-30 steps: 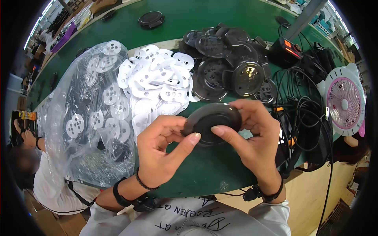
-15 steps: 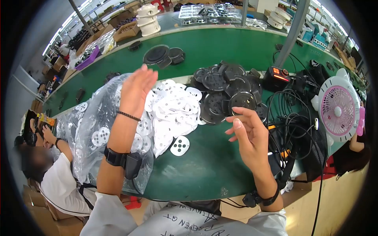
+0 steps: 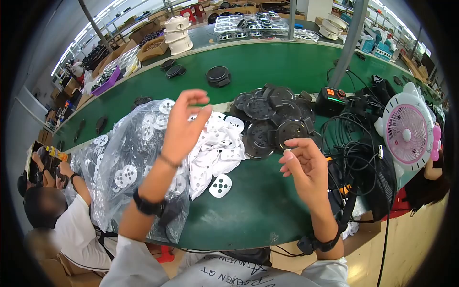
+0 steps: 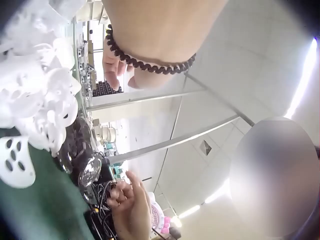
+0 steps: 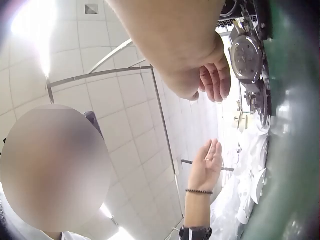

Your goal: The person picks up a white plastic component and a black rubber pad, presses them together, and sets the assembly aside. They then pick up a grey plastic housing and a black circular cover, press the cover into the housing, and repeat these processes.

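- Left hand (image 3: 184,122): raised above the desk (image 3: 267,67), fingers loosely extended, holding nothing; it hangs over the heap of white perforated discs (image 3: 215,143).
- Right hand (image 3: 306,170): raised, palm turned inward, fingers relaxed and slightly curled, empty; just in front of the pile of black round covers (image 3: 272,119).
- Single white disc (image 3: 220,185): flat on the green desk, between the two hands.
- Clear plastic bag (image 3: 129,158): left of the heap, holding more white discs.
- Pink fan (image 3: 406,131): far right, beside tangled black cables (image 3: 356,153).
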`<state>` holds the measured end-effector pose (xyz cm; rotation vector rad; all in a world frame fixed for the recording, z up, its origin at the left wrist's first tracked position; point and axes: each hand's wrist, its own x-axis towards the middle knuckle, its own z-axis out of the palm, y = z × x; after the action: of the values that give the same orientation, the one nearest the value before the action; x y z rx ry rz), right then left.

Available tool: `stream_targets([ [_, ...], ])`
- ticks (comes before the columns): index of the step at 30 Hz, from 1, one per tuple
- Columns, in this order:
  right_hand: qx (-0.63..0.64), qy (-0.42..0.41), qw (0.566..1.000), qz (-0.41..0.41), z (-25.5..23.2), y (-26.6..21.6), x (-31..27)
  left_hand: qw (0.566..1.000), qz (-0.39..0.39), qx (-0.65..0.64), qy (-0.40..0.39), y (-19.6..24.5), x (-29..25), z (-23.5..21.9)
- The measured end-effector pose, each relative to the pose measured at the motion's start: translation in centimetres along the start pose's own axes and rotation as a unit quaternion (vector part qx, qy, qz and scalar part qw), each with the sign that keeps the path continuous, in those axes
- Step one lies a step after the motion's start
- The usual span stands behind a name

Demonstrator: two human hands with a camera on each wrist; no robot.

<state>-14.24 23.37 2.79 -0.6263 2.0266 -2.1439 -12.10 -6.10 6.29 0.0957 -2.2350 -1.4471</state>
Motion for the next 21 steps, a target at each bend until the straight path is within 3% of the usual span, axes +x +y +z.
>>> stream_targets([
  [1, 0.009, 0.002, 1.000, -0.002, 0.0, 0.1, 0.1, 0.997, 0.044, 0.067, -0.015, -1.8, 2.9, 0.3],
  [5, 0.022, 0.007, 1.000, 0.003, -0.1, 0.5, 0.3, 0.949, -0.014, 0.308, -0.071, -9.3, 14.1, 2.7],
  [6, 0.022, 0.011, 1.000, 0.004, 0.0, 0.6, 0.3, 0.949, -0.010, 0.306, -0.073, -10.8, 15.7, 3.4],
  [8, 0.008, 0.012, 1.000, 0.003, 0.0, 0.6, 0.4, 0.880, 0.012, 0.468, -0.076, -13.9, 18.2, 5.0],
  [11, -0.024, 0.006, 1.000, -0.007, -0.2, 0.9, 0.6, 0.874, -0.004, 0.471, -0.118, -19.5, 22.5, 5.9],
  [15, -0.035, -0.004, 0.999, -0.009, -0.4, 0.9, 0.5, 0.851, 0.011, 0.503, -0.150, -19.2, 23.3, 5.9],
  [17, -0.038, -0.008, 0.999, -0.018, -0.3, 0.9, 0.6, 0.848, 0.009, 0.505, -0.159, -15.5, 21.7, 6.1],
  [19, -0.043, -0.018, 0.999, -0.021, -0.3, 0.8, 0.5, 0.896, 0.032, 0.413, -0.162, -13.4, 20.8, 6.5],
  [20, -0.042, -0.021, 0.999, -0.022, -0.3, 0.9, 0.5, 0.896, 0.035, 0.411, -0.164, -12.3, 20.3, 7.0],
  [21, -0.043, -0.019, 0.999, -0.021, -0.4, 0.9, 0.5, 0.911, 0.113, 0.361, -0.164, -11.0, 19.3, 7.5],
])
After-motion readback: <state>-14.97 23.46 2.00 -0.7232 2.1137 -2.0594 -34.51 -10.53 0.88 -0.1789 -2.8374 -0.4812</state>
